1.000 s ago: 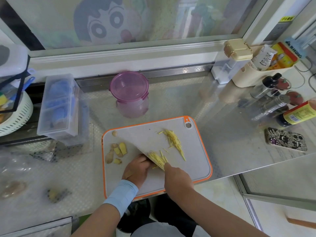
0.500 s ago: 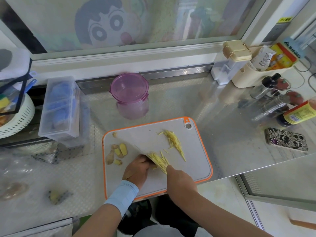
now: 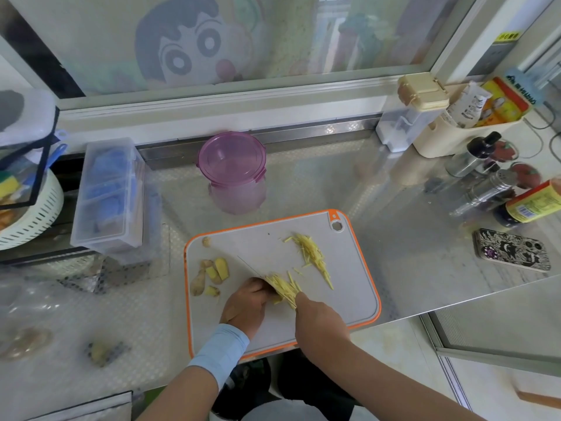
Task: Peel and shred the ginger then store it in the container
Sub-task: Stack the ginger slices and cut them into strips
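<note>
While left hand pins ginger, right hand grips knife.

Bright daylight, counter glare, wide-angle warp

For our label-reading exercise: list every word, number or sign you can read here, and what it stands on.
No text reads clearly.
Yellow sign, upper right: characters too small.
Blue tag: print blurred.
Bottle label: print blurred.
White tube: print blurred.
</note>
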Demonstrator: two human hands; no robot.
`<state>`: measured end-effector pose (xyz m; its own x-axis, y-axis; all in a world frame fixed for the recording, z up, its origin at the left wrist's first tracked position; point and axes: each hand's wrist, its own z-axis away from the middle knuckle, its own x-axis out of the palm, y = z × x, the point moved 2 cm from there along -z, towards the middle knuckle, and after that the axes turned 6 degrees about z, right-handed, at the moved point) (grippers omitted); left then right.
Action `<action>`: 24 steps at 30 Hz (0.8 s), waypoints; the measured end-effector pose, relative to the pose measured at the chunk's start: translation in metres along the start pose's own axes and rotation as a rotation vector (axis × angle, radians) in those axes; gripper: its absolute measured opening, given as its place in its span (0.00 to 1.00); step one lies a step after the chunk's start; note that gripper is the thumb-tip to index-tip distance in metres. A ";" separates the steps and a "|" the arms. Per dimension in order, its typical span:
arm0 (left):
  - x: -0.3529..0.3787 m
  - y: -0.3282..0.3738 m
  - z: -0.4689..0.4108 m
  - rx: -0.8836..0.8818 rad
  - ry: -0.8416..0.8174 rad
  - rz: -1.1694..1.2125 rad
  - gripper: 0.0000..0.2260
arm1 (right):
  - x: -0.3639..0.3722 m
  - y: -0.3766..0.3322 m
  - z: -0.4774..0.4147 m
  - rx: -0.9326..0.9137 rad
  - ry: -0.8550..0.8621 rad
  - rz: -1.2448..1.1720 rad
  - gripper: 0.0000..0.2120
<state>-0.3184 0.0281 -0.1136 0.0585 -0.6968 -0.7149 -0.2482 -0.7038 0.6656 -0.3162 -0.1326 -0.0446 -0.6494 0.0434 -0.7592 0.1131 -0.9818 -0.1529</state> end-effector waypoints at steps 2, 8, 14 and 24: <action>0.000 0.001 0.001 -0.027 0.006 0.009 0.13 | 0.001 0.003 0.004 0.013 -0.006 -0.004 0.11; 0.001 -0.001 0.001 -0.022 0.010 0.027 0.13 | 0.003 -0.006 -0.008 0.011 0.010 -0.001 0.11; 0.002 0.000 0.001 -0.035 0.002 0.030 0.15 | 0.000 -0.012 -0.016 -0.015 0.018 -0.022 0.12; 0.002 0.000 0.001 -0.028 0.021 0.029 0.15 | 0.008 0.007 0.002 0.002 0.010 0.010 0.14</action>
<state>-0.3195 0.0269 -0.1150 0.0720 -0.7195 -0.6908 -0.2233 -0.6866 0.6919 -0.3222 -0.1390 -0.0511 -0.6410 0.0354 -0.7668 0.1182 -0.9825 -0.1442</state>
